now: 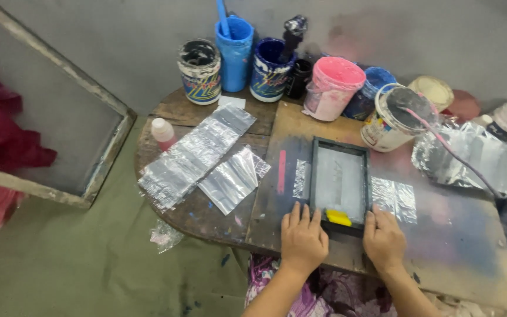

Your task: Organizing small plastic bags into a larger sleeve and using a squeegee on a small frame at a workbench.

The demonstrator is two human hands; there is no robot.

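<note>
Left hand [303, 238] and right hand [384, 239], both flat with fingers spread and gripping nothing, pressing the near corners of a small dark screen-printing frame [340, 183] lying on the stained board [453, 246], a yellow blob [338, 218] inside between them, paint pots [268, 69] behind.

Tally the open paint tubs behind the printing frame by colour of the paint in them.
Black: 1, paint tub
Blue: 3, tubs
Pink: 1, tub
Grey film: 1, white bucket
Total: 6
</note>
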